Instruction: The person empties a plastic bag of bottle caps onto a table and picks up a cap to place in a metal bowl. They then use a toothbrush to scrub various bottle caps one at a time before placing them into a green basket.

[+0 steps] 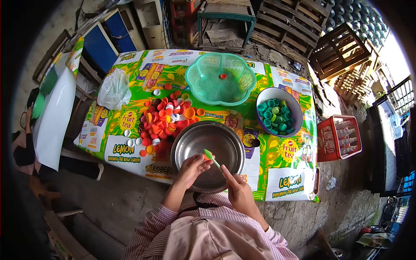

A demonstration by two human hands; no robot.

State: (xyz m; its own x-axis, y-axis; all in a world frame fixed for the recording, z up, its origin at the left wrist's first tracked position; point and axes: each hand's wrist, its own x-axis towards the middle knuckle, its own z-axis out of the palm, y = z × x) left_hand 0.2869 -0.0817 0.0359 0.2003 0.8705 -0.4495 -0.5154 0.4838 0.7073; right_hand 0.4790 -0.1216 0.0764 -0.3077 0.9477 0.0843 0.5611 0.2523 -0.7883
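Observation:
My left hand (190, 170) pinches an orange-red bottle cap (207, 157) over the near part of a steel bowl (175, 149). A slim light-green tool with a wider green tip (209, 154) is gripped in my right hand (237, 188). Its tip overlaps the cap in this view, and its handle slants down to my right fingers. Left of the bowl spreads a loose pile of mostly red and orange caps (160, 119), with a few white and yellow ones. Within the steel bowl, only its shiny inner surface shows beyond my hands.
A green mesh basket (197, 93) with one red cap (223, 76) stands behind the bowl. To the right, a white bowl (271, 92) holds green and teal caps. A crumpled plastic bag (113, 91) lies far left. Off the table stand a red crate (323, 141) and wooden pallets (288, 26).

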